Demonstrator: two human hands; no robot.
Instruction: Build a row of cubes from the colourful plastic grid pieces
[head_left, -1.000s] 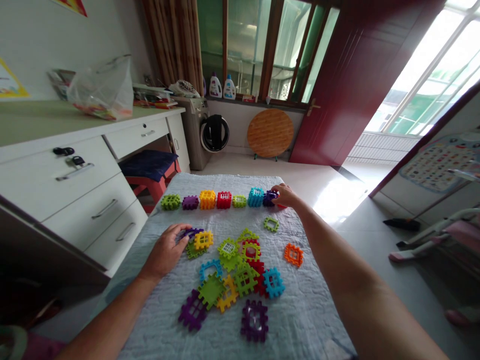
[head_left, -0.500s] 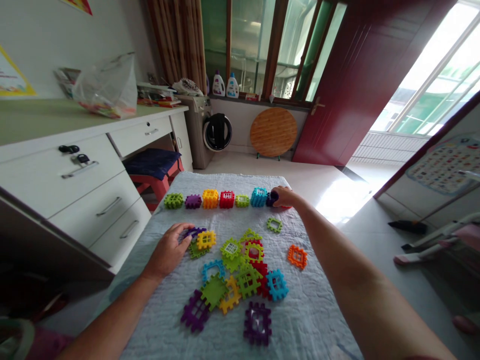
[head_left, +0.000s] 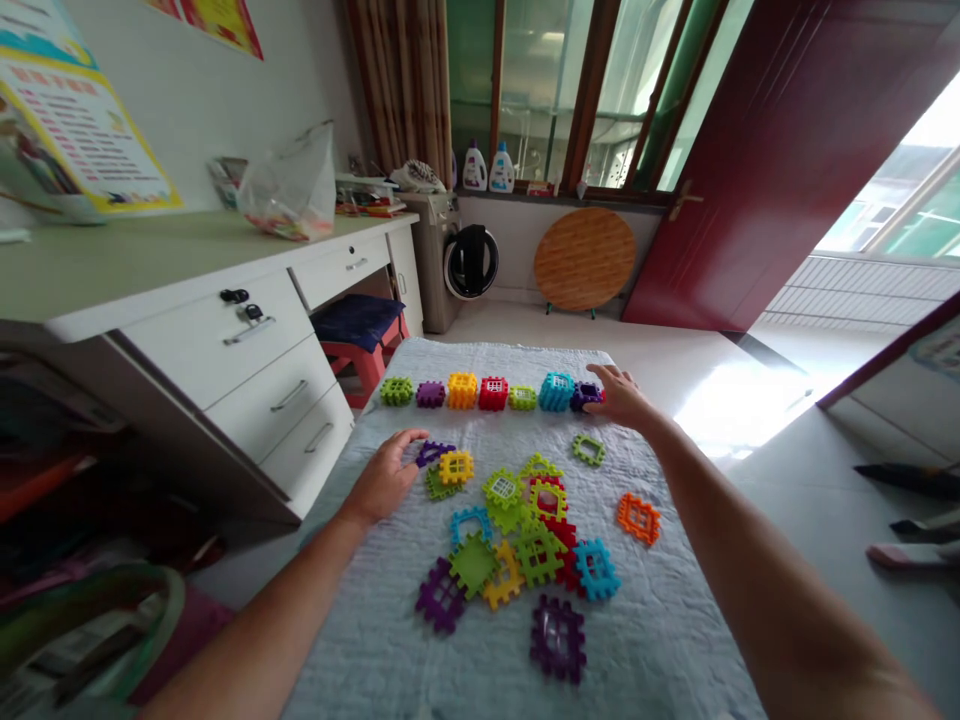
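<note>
A pale blue quilted mat [head_left: 375, 650] carries a row of plastic block cubes at its far edge: green [head_left: 396, 390], purple [head_left: 430, 394], orange [head_left: 463, 390], red [head_left: 493, 393], light green [head_left: 523, 397], teal [head_left: 556, 391] and dark purple [head_left: 583, 396]. My right hand [head_left: 622, 398] reaches to the row's right end, fingers stretched out, fingertips against the dark purple cube. My left hand [head_left: 386, 478] lies flat on the mat, fingertips touching a loose purple tile [head_left: 433, 452]. A heap of several coloured tiles [head_left: 525, 530] lies between my arms.
Single tiles lie apart: orange [head_left: 638, 517], green [head_left: 589, 449], purple [head_left: 558, 637]. A white desk with drawers [head_left: 247, 350] stands close on the left, with a red stool [head_left: 360, 335] under it. A washing machine [head_left: 469, 262] and a round wooden tabletop [head_left: 584, 258] stand beyond.
My right hand's fingers have loosened and stretched out at the dark purple cube. The left hand stays by the purple tile. The view has swung to the left.
</note>
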